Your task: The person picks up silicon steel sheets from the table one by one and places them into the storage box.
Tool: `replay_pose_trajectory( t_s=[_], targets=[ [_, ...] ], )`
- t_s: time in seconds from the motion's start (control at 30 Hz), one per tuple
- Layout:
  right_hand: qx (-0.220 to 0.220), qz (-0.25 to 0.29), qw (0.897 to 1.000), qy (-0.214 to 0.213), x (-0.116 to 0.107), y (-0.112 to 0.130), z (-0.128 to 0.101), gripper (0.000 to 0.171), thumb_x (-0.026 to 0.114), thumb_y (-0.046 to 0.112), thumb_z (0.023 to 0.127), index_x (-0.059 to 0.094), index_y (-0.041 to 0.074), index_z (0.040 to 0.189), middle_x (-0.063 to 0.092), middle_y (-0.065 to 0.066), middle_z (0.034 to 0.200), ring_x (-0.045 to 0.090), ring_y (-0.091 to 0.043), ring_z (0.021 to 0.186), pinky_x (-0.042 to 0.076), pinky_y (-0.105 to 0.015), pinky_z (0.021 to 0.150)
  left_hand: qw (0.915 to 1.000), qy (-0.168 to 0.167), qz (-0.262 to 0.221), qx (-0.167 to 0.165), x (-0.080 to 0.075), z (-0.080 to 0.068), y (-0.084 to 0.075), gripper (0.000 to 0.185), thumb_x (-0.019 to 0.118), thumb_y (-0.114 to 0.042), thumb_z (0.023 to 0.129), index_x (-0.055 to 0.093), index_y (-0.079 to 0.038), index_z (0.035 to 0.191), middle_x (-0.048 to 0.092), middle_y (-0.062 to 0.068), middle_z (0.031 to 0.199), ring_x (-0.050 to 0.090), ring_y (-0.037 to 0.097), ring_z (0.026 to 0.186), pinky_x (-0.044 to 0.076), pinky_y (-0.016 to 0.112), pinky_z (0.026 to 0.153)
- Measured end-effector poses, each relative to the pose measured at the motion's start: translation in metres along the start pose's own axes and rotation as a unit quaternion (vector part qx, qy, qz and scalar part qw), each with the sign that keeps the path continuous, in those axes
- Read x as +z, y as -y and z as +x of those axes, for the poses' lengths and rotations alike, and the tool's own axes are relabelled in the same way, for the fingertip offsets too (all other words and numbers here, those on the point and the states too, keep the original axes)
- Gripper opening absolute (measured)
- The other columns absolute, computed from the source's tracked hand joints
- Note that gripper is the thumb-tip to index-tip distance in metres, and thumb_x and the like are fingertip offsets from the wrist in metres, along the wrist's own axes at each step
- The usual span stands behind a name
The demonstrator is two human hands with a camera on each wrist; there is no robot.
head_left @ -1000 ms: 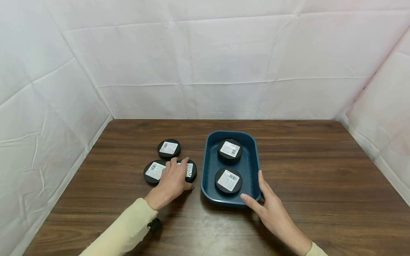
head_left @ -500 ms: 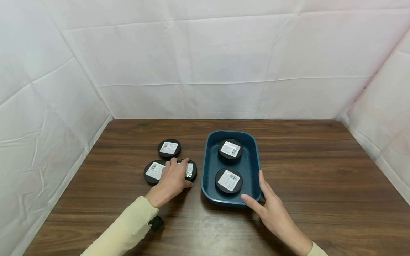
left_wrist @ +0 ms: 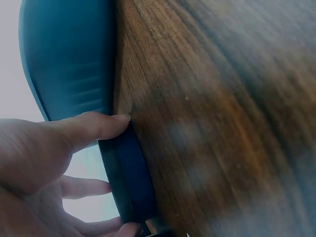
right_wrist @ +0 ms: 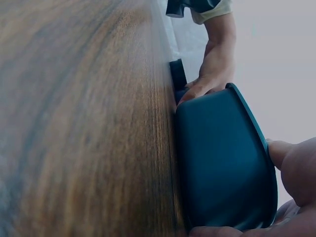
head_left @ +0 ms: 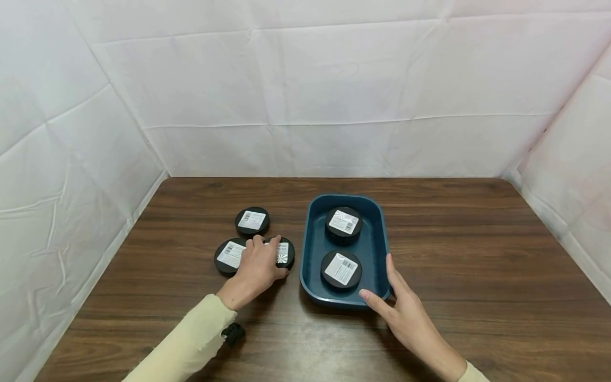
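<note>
2 discs (head_left: pixel 341 269) lie in the tray (head_left: pixel 369 254) the right hand (head_left: pixel 407 314) grips; the left hand (head_left: pixel 258 269) grasps another disc (head_left: pixel 283 255) outside.

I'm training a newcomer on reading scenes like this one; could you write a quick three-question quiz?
1. Count: how many white labels show inside the blue tray?
2. True or false: the right hand holds the blue tray near its near right corner.
3. Multiple choice: what does the left hand grip?
A) the blue tray's rim
B) a black disc on the table
C) nothing at all

Key: 1. Two. 2. True. 3. B.
</note>
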State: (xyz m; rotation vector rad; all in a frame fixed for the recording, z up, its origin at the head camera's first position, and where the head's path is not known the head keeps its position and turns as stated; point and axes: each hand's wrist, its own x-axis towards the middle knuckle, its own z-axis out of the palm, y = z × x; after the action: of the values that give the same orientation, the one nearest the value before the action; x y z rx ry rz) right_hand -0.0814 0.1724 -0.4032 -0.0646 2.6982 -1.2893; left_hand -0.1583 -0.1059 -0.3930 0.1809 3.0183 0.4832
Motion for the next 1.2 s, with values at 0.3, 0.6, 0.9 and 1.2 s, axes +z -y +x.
replay_pose_trajectory(
  t_s=[0.3,0.6,0.9,1.2],
  targets=[
    [0.002,0.000,1.000,-0.002,0.000,-0.001,-0.001,0.099,0.060,0.055,0.095,0.000,0.013,0.162,0.010,-0.024,0.167,0.018,-0.045,0.152,0.024,-0.063,0.121,0.9998,-0.018,0.002,0.003,0.005,-0.003,-0.001,0.070,0.084,-0.022,0.080,0.055,0.001,0.139,0.054,0.034,0.126,0.051,0.043,0.112,0.050,0.052,0.092],
    [-0.015,-0.004,1.000,-0.014,0.000,0.000,0.000,0.097,0.062,0.052,0.096,0.004,0.010,0.162,0.012,-0.024,0.166,0.020,-0.044,0.152,0.025,-0.063,0.121,0.9985,-0.053,-0.011,-0.007,0.011,-0.005,-0.003,0.067,0.085,-0.020,0.079,0.057,0.002,0.136,0.053,0.033,0.118,0.049,0.041,0.104,0.051,0.049,0.088],
    [-0.012,0.003,1.000,-0.012,0.000,0.001,0.000,0.098,0.062,0.052,0.096,0.004,0.009,0.162,0.011,-0.024,0.167,0.019,-0.045,0.152,0.023,-0.062,0.121,0.9952,-0.087,-0.045,0.004,0.015,-0.009,0.001,0.068,0.085,-0.017,0.076,0.058,0.001,0.137,0.052,0.034,0.123,0.049,0.043,0.111,0.055,0.050,0.085],
    [-0.006,0.001,1.000,-0.010,-0.001,0.002,0.000,0.098,0.061,0.053,0.096,0.004,0.009,0.162,0.010,-0.023,0.167,0.018,-0.044,0.153,0.023,-0.061,0.122,0.9923,-0.114,-0.047,0.007,0.008,-0.018,-0.003,0.069,0.084,-0.019,0.075,0.059,0.000,0.137,0.051,0.035,0.128,0.049,0.044,0.112,0.057,0.050,0.075]
  ],
)
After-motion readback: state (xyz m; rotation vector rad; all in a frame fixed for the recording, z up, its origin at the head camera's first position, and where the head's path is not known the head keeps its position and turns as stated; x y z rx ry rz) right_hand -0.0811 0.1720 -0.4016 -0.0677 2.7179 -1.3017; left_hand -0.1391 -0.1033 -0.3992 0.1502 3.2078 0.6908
